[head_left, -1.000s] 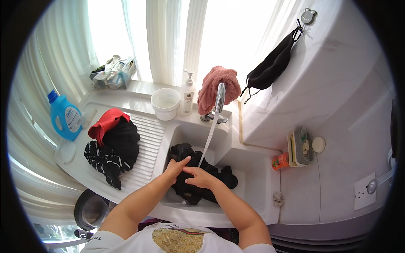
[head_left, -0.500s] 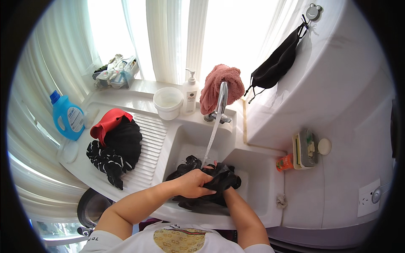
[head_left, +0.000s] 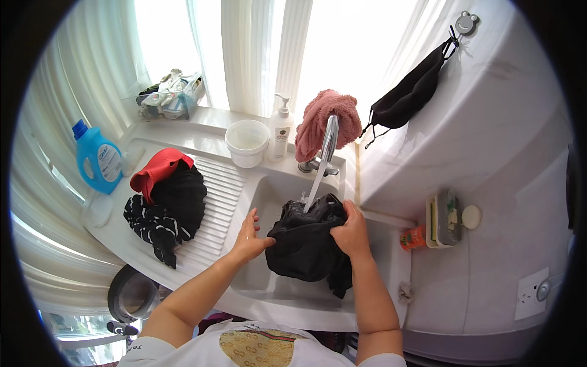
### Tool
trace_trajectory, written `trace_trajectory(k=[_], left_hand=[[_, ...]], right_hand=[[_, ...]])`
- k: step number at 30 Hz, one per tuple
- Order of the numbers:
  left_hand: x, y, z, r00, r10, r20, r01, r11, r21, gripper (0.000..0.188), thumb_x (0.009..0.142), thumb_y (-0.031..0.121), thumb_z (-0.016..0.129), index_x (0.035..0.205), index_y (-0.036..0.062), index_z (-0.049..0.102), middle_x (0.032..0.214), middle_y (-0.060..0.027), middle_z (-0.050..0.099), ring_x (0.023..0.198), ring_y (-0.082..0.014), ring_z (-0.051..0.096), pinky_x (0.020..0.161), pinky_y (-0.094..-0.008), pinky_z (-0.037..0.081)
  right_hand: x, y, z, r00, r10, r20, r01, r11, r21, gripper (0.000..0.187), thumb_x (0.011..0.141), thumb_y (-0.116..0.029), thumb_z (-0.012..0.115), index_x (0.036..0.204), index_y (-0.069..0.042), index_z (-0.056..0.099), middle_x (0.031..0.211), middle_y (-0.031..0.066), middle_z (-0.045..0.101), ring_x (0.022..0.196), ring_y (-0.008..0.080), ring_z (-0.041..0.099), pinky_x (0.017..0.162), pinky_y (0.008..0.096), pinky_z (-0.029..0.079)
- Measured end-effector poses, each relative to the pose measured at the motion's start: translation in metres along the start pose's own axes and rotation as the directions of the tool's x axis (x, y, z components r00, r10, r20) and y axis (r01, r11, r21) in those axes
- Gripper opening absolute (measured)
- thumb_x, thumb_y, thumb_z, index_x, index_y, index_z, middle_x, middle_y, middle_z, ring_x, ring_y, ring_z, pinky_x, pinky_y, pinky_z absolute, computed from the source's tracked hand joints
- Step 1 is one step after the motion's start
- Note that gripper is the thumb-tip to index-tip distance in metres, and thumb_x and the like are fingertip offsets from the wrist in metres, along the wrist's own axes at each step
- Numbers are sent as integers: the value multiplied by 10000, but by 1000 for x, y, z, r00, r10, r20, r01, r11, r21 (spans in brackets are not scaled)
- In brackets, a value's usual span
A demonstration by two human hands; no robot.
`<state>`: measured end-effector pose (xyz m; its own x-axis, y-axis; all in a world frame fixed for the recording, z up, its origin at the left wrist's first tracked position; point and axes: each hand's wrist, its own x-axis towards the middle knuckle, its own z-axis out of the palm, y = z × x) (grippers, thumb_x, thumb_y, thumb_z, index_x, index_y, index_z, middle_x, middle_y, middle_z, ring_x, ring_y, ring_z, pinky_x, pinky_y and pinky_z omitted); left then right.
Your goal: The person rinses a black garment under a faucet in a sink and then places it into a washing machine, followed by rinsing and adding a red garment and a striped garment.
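Black garment (head_left: 299,244): wet and bunched, inside the white sink (head_left: 269,199), between the two hands, with its upper edge gathered toward the back of the basin and a loose fold hanging down at the lower right.
Right hand (head_left: 353,231): closed on the garment's upper right edge, the thumb laid over the front of the cloth.
Left hand (head_left: 249,240): wide, fingers spread and pointing up, the thumb reaching the garment's left edge (whether it presses on the cloth, I cannot tell).
Faucet (head_left: 331,137): running, its stream of water (head_left: 315,188) slanting down onto the glossy top of the garment.
Pink towel (head_left: 321,119): bunched behind the faucet's spout.
Washboard (head_left: 219,197): ribbed, left of the basin, bearing a red visor cap (head_left: 160,171), a plain black cloth (head_left: 188,205) and a black cloth with white marks (head_left: 147,219), all heaped together.
Back ledge: a white tub (head_left: 246,145) just beside a white pump bottle (head_left: 280,129), with a clear box (head_left: 186,107) of crumpled cloths farther left.
Far left: a blue detergent bottle (head_left: 99,162) with a darker blue cap, standing upright.
Right wall: a black face mask (head_left: 408,98) hanging from a grey frog-shaped hook (head_left: 467,23).
Right counter: an orange container (head_left: 413,237) beside a soap holder (head_left: 444,223).
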<state>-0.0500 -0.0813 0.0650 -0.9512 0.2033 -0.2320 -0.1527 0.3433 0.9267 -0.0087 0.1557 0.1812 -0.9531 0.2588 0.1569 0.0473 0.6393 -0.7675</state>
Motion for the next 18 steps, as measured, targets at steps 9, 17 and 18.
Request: trace_trajectory(k=[9,17,18], left_hand=[[11,-5,13,925,379,-11,-372,915,158,746,704,167,697,1373,45,389,1381,-193,407,1283,-334,398,1060,-406,339],[1,-19,25,967,35,253,-178,801,572,953,685,257,798,1458,125,255,1504,-215,202,1357,-395,272,1089,-445,315],[-2,-21,24,958,12,286,-197,751,630,995,677,259,811,1471,140,224,1517,-210,172,1365,-402,252,1088,-451,317]], right_hand=[[-2,75,74,897,24,442,193,878,-439,944,633,-349,816,1404,-87,338,1420,217,355,1330,367,322,1097,439,292],[-58,137,135,870,203,449,192,698,-690,855,627,-274,792,1367,-76,414,1088,138,592,1094,298,547,1005,476,376],[-64,119,130,816,209,539,206,766,-609,754,632,-201,761,1318,-65,482,1037,136,625,1046,293,586,985,451,397]])
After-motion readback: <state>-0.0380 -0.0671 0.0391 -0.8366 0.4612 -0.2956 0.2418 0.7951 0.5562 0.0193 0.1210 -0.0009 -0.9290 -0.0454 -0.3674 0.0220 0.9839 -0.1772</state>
